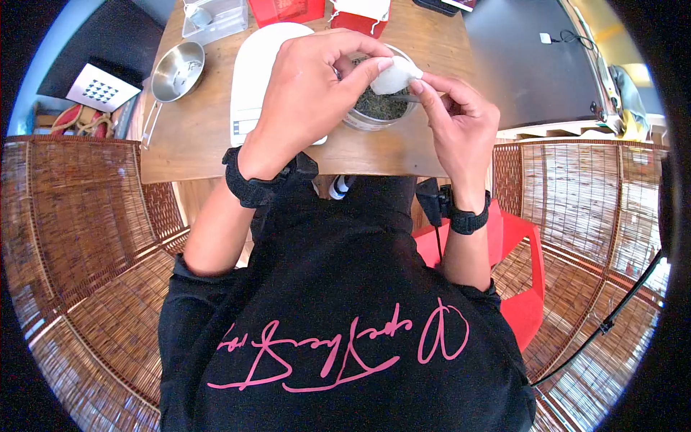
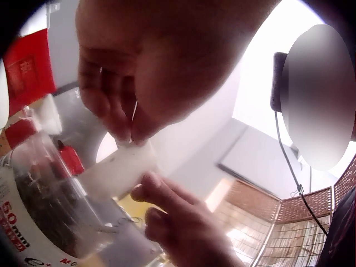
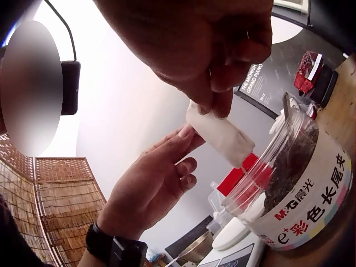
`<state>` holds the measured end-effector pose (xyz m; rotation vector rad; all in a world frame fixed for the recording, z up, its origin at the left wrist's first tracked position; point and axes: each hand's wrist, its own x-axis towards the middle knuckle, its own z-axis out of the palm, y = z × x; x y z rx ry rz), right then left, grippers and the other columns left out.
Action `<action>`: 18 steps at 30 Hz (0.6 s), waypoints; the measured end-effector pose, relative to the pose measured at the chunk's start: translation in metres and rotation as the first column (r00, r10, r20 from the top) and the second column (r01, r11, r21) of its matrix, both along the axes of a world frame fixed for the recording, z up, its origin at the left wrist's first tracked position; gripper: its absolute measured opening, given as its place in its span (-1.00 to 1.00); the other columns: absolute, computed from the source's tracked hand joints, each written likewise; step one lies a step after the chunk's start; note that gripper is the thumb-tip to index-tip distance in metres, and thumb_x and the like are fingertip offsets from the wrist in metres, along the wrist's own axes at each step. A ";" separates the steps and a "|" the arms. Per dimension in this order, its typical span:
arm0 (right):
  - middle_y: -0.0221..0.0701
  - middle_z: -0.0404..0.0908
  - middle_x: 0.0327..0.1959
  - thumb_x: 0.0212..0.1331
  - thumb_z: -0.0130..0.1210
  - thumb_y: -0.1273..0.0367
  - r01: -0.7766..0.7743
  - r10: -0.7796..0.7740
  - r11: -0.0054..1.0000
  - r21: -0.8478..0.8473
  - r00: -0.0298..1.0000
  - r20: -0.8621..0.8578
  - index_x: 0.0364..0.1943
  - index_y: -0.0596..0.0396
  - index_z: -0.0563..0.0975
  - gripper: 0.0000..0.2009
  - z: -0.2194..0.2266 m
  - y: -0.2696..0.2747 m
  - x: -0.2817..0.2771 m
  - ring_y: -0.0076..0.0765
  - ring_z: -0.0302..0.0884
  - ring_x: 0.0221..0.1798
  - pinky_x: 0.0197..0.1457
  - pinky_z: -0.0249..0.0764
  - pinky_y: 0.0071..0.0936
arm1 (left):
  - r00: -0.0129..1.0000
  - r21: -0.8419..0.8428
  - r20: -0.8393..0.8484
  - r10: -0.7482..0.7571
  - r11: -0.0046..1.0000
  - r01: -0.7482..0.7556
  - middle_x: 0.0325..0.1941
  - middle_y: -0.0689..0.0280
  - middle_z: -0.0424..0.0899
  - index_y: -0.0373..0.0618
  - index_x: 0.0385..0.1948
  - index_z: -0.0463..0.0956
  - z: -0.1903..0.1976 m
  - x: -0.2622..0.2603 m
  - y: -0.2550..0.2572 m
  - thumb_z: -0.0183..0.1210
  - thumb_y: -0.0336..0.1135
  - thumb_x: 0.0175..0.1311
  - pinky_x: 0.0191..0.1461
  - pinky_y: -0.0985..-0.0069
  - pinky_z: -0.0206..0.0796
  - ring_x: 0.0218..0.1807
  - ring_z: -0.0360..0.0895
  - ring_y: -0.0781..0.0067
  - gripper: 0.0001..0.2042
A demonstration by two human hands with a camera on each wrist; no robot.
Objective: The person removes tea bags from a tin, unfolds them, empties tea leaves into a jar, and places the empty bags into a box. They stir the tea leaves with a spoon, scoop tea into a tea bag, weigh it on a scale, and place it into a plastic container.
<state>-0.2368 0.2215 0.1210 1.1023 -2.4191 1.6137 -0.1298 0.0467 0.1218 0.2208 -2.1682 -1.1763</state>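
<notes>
A small white tea bag (image 1: 392,78) of thin cloth is held up over a clear round tub (image 1: 371,124) of dry, dark green leaves. My left hand (image 1: 309,90) pinches one end of the bag between thumb and forefinger. The opposite corner is pinched by my right hand (image 1: 461,108). In the right wrist view the tea bag (image 3: 219,136) looks plump and hangs close above the tub's rim. A metal handle (image 3: 286,104) sticks up out of the leaves at the far side of the tub.
A white kitchen scale (image 1: 248,86) lies left of the tub, partly behind my left arm. Farther left stands a metal saucepan (image 1: 177,72). Along the back are a clear plastic box (image 1: 219,21) and a red box (image 1: 360,16) with white bags in it.
</notes>
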 end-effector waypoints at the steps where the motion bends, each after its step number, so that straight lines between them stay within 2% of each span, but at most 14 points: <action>1: -0.51 0.60 -0.57 0.17 0.41 0.39 -0.015 0.015 1.000 -0.023 1.000 -0.005 -0.22 0.09 0.79 -0.86 0.000 0.000 0.001 -0.69 0.27 -0.58 -0.51 0.20 -0.60 | 1.000 0.000 0.000 0.000 1.000 0.000 -0.46 0.48 0.66 -0.09 -0.12 0.77 0.001 0.000 0.000 0.35 -0.32 0.32 -0.45 0.68 0.19 -0.50 0.37 0.78 -0.83; 4: -0.47 0.67 -0.52 0.17 0.41 0.39 0.024 -0.024 0.999 0.042 1.000 -0.021 -0.23 0.09 0.79 -0.87 0.000 0.002 -0.002 -0.70 0.30 -0.57 -0.50 0.25 -0.61 | 1.000 0.020 0.024 0.004 1.000 -0.005 -0.45 0.46 0.69 -0.11 -0.14 0.77 0.003 0.001 -0.002 0.35 -0.32 0.32 -0.44 0.68 0.22 -0.49 0.39 0.78 -0.84; 7: -0.45 0.71 -0.49 0.16 0.42 0.39 -0.003 0.002 1.000 0.015 1.000 0.009 -0.24 0.09 0.79 -0.87 0.000 0.001 0.001 -0.70 0.34 -0.56 -0.48 0.28 -0.62 | 1.000 0.023 0.023 0.002 1.000 -0.002 -0.42 0.43 0.73 -0.11 -0.14 0.77 0.002 0.000 -0.001 0.34 -0.33 0.33 -0.43 0.66 0.25 -0.48 0.43 0.76 -0.84; 10: -0.46 0.70 -0.50 0.16 0.42 0.39 -0.012 0.012 1.000 0.004 1.000 0.001 -0.24 0.10 0.79 -0.87 0.001 0.000 0.001 -0.71 0.34 -0.56 -0.48 0.29 -0.62 | 0.998 -0.035 0.013 -0.055 0.998 0.056 -0.40 0.41 0.75 -0.12 -0.14 0.77 0.001 0.001 -0.001 0.32 -0.34 0.34 -0.43 0.64 0.26 -0.47 0.45 0.75 -0.85; 12: -0.45 0.70 -0.50 0.16 0.42 0.39 0.002 -0.002 1.000 0.003 1.000 0.011 -0.24 0.10 0.79 -0.87 -0.003 0.001 -0.002 -0.71 0.34 -0.56 -0.48 0.28 -0.62 | 1.000 -0.045 0.015 0.011 0.999 -0.010 -0.38 0.40 0.76 -0.12 -0.14 0.77 0.003 0.001 -0.003 0.32 -0.34 0.34 -0.42 0.64 0.27 -0.47 0.45 0.75 -0.85; 15: -0.46 0.67 -0.53 0.16 0.42 0.39 -0.003 0.003 1.000 0.011 1.000 -0.007 -0.23 0.10 0.79 -0.86 0.000 0.002 0.000 -0.71 0.32 -0.58 -0.49 0.27 -0.62 | 0.998 -0.025 0.028 -0.061 0.998 0.062 -0.36 0.41 0.77 -0.12 -0.14 0.77 -0.002 0.000 -0.001 0.32 -0.33 0.34 -0.41 0.64 0.28 -0.47 0.45 0.75 -0.84; 18: -0.47 0.62 -0.58 0.16 0.43 0.39 0.006 -0.005 1.000 0.025 0.999 -0.034 -0.23 0.10 0.79 -0.85 0.001 0.002 -0.001 -0.71 0.30 -0.59 -0.51 0.25 -0.62 | 0.999 0.023 0.051 -0.013 1.000 0.012 -0.31 0.40 0.78 -0.12 -0.15 0.77 0.006 0.003 -0.002 0.33 -0.33 0.34 -0.37 0.65 0.31 -0.45 0.47 0.74 -0.85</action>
